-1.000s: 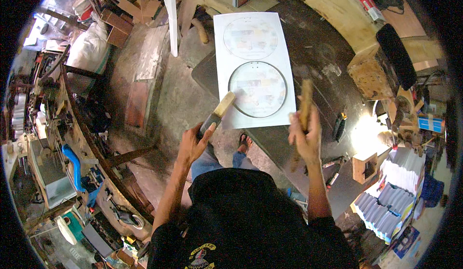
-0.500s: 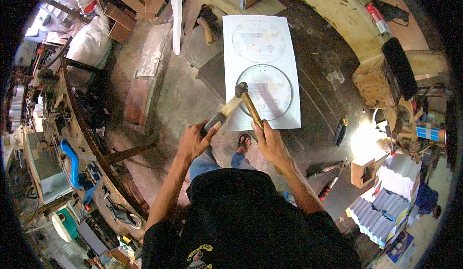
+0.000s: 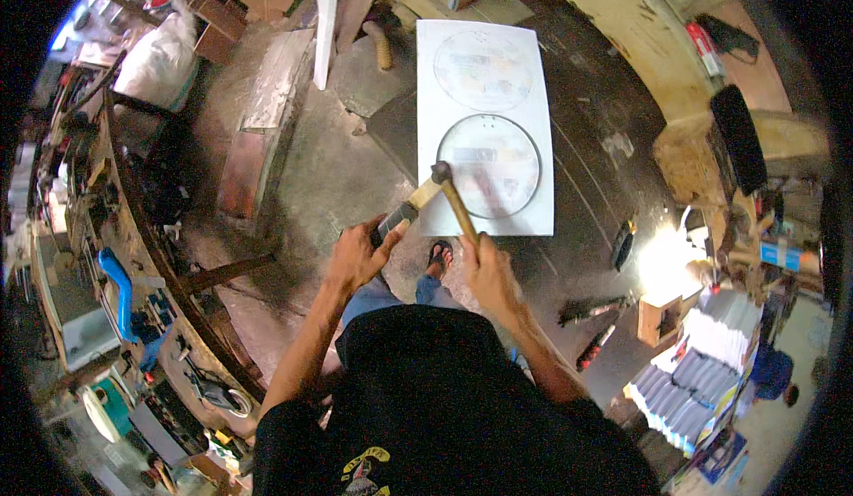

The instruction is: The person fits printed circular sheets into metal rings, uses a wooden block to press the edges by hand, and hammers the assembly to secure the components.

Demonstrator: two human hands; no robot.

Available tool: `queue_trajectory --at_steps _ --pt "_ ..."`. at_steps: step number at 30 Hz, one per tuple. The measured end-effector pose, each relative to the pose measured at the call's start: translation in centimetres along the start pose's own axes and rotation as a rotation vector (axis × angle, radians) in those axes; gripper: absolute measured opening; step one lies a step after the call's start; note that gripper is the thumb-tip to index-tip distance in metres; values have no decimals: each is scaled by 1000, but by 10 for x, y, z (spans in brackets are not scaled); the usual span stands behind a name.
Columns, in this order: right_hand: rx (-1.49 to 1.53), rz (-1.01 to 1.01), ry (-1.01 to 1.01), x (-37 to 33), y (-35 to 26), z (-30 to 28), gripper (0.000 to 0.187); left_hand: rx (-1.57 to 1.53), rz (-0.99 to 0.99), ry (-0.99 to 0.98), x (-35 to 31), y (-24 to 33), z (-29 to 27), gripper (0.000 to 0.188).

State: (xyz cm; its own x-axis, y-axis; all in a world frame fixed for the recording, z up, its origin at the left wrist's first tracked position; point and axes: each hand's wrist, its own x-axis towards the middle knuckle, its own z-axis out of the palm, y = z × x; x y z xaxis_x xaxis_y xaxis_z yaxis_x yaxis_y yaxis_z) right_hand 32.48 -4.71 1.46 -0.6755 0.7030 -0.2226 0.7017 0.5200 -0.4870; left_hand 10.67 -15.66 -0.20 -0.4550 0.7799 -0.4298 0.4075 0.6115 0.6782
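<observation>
My left hand (image 3: pixel 360 254) is closed around the dark grip of a short tool (image 3: pixel 397 220) with a pale, flat front part; its exact kind I cannot make out. In my right hand (image 3: pixel 491 274) is a hammer (image 3: pixel 458 204) with a wooden handle and a dark head. The hammer head lies at the far end of the pale part, seemingly touching it. Both tools are held over the edge of a white sheet (image 3: pixel 484 227) bearing two large printed circles. A dark ring (image 3: pixel 539 172) outlines the nearer circle.
A cluttered bench (image 3: pixel 147 220) curves along my left, with a blue curved handle (image 3: pixel 123 296) on it. To the right stand a bright lamp (image 3: pixel 668 260), a small wooden box (image 3: pixel 657 318) and stacked grey-white bundles (image 3: pixel 697 380). A white post (image 3: pixel 325 29) rises ahead.
My right hand and the hammer have moved slightly toward me, the hand slightly blurred. My left hand keeps its grip. The whole view has shifted a little.
</observation>
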Motion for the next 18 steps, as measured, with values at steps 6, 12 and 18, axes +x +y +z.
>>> queue_trajectory --at_steps 6,12,18 --pt "285 -174 203 4 16 16 36 34 24 15 -3 -3 5 57" --pt "1106 425 -182 -18 2 -33 40 371 669 419 -11 -51 27 54" --pt "999 525 136 -32 6 -59 46 100 319 370 19 -34 -8 62"
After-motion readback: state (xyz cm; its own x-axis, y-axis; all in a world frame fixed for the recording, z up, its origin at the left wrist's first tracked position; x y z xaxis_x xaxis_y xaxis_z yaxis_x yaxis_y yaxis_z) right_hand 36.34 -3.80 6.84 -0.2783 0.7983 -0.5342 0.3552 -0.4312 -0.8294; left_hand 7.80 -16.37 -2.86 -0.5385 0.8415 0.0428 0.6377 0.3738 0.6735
